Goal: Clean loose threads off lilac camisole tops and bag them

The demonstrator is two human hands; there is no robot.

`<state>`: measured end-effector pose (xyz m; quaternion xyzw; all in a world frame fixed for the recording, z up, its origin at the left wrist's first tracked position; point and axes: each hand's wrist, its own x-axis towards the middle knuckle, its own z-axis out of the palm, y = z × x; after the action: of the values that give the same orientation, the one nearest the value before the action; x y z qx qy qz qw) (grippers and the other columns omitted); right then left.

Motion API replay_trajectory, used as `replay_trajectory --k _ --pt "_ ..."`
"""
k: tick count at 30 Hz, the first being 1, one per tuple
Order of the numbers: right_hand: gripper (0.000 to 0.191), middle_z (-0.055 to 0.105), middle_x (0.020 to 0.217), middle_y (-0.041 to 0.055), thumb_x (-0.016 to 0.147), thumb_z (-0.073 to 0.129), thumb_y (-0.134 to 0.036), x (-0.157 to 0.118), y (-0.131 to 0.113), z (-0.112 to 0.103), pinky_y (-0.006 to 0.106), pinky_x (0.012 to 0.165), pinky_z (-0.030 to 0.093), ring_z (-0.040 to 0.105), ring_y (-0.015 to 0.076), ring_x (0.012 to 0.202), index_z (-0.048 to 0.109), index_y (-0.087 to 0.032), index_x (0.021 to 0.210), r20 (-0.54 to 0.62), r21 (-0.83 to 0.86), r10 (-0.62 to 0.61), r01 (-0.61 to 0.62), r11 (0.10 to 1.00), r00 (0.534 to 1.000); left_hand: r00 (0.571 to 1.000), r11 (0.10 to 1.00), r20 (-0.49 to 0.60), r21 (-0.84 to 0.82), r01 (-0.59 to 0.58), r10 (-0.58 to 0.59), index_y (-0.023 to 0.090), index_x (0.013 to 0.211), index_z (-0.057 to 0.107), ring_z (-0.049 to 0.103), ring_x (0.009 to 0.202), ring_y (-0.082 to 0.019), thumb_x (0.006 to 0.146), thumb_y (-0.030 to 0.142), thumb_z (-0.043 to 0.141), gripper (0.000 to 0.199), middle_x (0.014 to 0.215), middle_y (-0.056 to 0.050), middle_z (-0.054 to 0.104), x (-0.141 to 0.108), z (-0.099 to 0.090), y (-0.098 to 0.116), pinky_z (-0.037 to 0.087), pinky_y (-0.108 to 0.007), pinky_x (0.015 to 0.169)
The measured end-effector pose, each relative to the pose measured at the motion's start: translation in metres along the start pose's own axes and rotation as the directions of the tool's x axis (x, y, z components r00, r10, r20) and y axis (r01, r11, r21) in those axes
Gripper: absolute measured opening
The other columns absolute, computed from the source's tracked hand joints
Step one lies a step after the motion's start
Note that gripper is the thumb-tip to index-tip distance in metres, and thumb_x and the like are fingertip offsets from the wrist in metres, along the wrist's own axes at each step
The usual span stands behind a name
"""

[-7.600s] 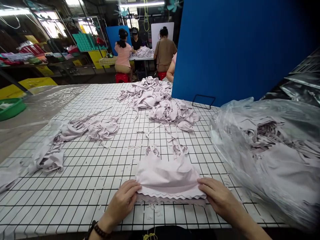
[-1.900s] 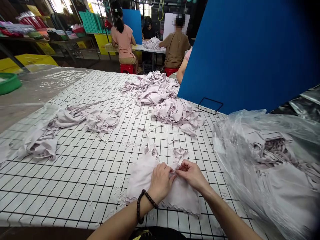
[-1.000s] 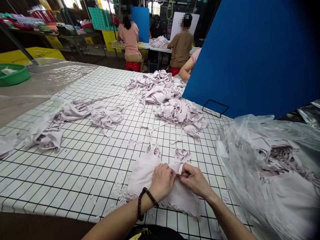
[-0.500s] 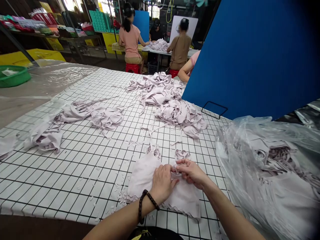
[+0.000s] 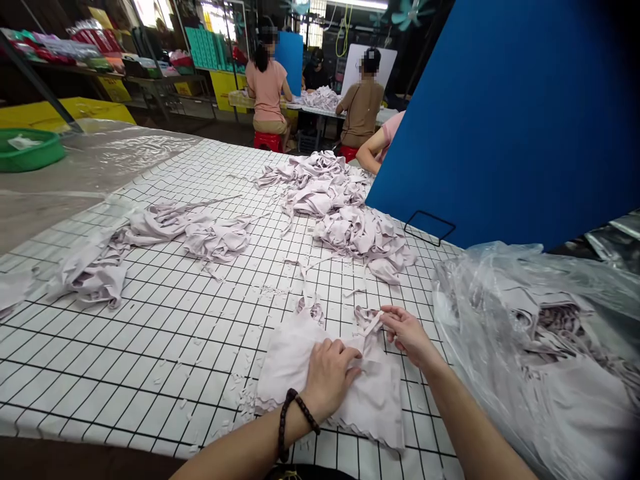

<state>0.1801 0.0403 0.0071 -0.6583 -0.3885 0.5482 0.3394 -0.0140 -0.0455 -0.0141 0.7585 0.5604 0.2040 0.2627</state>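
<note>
A pale lilac camisole-like garment (image 5: 285, 360) with a wavy hem and thin straps lies flat on the gridded tablecloth in front of me. My left hand (image 5: 330, 373) rests on its middle, palm down, fingers loosely bent and thumb apart, a dark beaded bracelet on the wrist. To the right, near the garment's upper edge, my right hand (image 5: 405, 333) pinches a narrow pale strip (image 5: 373, 324) between thumb and fingertips. Whether the strip is joined to the garment I cannot tell. Gathered straps (image 5: 311, 310) extend beyond the garment's top edge.
Crumpled lilac garments lie in a far heap (image 5: 360, 230) and a left heap (image 5: 215, 237). Small scraps (image 5: 245, 393) litter the gridded tablecloth (image 5: 165, 333). A clear plastic bag (image 5: 460, 300) of garments stands right, below a blue board (image 5: 500, 120). Several people sit beyond.
My right hand has moved right and slightly away from my left hand, drawing the pale strip into view. The left hand stays on the garment. The camera view has shifted slightly.
</note>
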Motion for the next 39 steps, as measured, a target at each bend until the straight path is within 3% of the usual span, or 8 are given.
replay_trajectory --k 6,12,17,21,24,30,35,39 --pt "0.036 0.060 0.079 0.0019 0.071 0.065 -0.039 0.017 -0.015 0.002 0.020 0.036 0.025 0.050 0.0097 0.047 0.054 -0.020 0.099 0.036 -0.342 -0.086 0.093 0.935 0.996 0.995 0.996 0.071 -0.061 -0.060 0.064 0.033 0.114 0.057 0.049 0.092 -0.022 0.075 0.032 0.069 0.041 0.097 -0.001 0.059 -0.008 0.000 -0.004 0.035 -0.036 0.080" --pt "0.017 0.065 0.075 0.0078 0.076 0.057 -0.035 0.034 -0.056 0.044 0.028 0.056 0.032 0.058 0.0207 0.071 0.062 -0.019 0.072 0.029 -0.875 -0.359 0.197 0.442 0.933 0.992 0.909 0.102 -0.415 -0.024 0.072 0.030 0.125 0.052 0.051 0.095 -0.021 0.073 0.035 0.071 0.056 0.103 -0.004 0.059 -0.014 -0.018 -0.011 0.040 -0.037 0.084" --pt "0.026 0.066 0.087 0.0046 0.082 0.053 -0.043 0.063 -0.077 0.132 0.024 0.058 0.035 0.058 0.0167 0.076 0.063 -0.020 0.083 0.291 -0.753 -0.371 0.450 0.480 0.882 0.974 0.392 0.203 -0.892 0.224 -0.096 0.017 0.117 0.056 0.057 0.095 -0.018 0.081 0.038 0.061 0.043 0.106 -0.010 0.060 -0.010 -0.042 -0.026 0.044 -0.032 0.086" --pt "0.029 0.062 0.103 0.0087 0.083 0.054 -0.038 0.095 -0.084 0.191 0.024 0.062 0.036 0.057 0.0176 0.086 0.060 -0.017 0.102 0.287 -0.751 -0.421 0.475 0.459 0.861 0.924 -0.080 0.326 -0.945 0.316 -0.202 0.011 0.115 0.052 0.062 0.095 -0.019 0.082 0.035 0.062 0.042 0.111 -0.014 0.061 -0.007 -0.039 -0.042 0.043 -0.034 0.090" --pt "0.016 0.062 0.102 0.0072 0.081 0.057 -0.027 0.109 -0.092 0.213 0.024 0.062 0.035 0.057 0.0171 0.085 0.064 -0.018 0.093 0.353 -0.739 -0.447 0.538 0.407 0.822 0.906 -0.251 0.357 -0.920 0.300 -0.227 0.011 0.114 0.050 0.064 0.092 -0.020 0.081 0.031 0.062 0.040 0.112 -0.017 0.061 -0.005 -0.033 -0.049 0.044 -0.035 0.090" --pt "0.014 0.062 0.098 0.0023 0.084 0.052 -0.021 0.079 -0.100 0.195 0.022 0.062 0.035 0.055 0.0135 0.081 0.065 -0.022 0.090 0.527 -0.635 -0.537 0.725 0.268 0.659 0.893 -0.448 0.375 -0.862 0.237 -0.249 0.014 0.129 0.042 0.065 0.094 -0.022 0.086 0.048 0.051 0.056 0.122 -0.017 0.058 -0.003 -0.045 -0.055 0.047 -0.035 0.088" --pt "0.018 0.060 0.099 0.0034 0.089 0.049 -0.023 0.029 -0.078 0.143 0.021 0.057 0.032 0.053 0.0108 0.074 0.065 -0.025 0.095 0.779 -0.375 -0.559 0.925 -0.055 0.283 0.905 -0.490 0.277 -0.867 0.090 -0.324 0.012 0.122 0.051 0.061 0.103 -0.023 0.084 0.057 0.049 0.059 0.123 -0.016 0.057 0.003 -0.066 -0.063 0.048 -0.036 0.092" --pt "0.020 0.059 0.099 0.0046 0.090 0.048 -0.024 0.008 -0.060 0.119 0.022 0.060 0.035 0.053 0.0108 0.072 0.066 -0.026 0.098 0.776 -0.349 -0.571 0.936 -0.039 0.266 0.865 -0.330 0.321 -0.923 0.196 -0.385 0.008 0.102 0.060 0.066 0.083 -0.017 0.080 0.039 0.066 0.038 0.103 -0.014 0.066 0.006 -0.067 -0.066 0.053 -0.028 0.077"
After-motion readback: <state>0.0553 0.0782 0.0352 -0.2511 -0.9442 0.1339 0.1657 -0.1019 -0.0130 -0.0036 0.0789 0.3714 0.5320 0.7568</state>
